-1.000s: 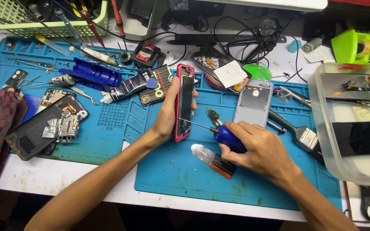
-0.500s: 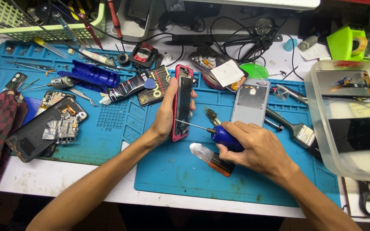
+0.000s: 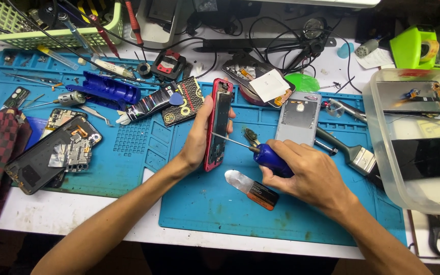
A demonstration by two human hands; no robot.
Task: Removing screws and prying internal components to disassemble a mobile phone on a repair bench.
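1. Blue silicone mat (image 3: pixel 301 214) lies under your work, unchanged since a second ago.
2. Red-framed phone (image 3: pixel 219 125) stands on edge on it, your left hand (image 3: pixel 197 140) wrapped around it as before.
3. Your right hand (image 3: pixel 306 175) is clenched on the blue screwdriver (image 3: pixel 268 158), tip still at the phone: the same screw remains in hand.

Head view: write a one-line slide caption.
Left hand steadies a red phone on a blue mat while right hand works a blue-handled screwdriver into it.

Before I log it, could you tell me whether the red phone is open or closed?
Open: the red phone has no back cover, and its internals are exposed.
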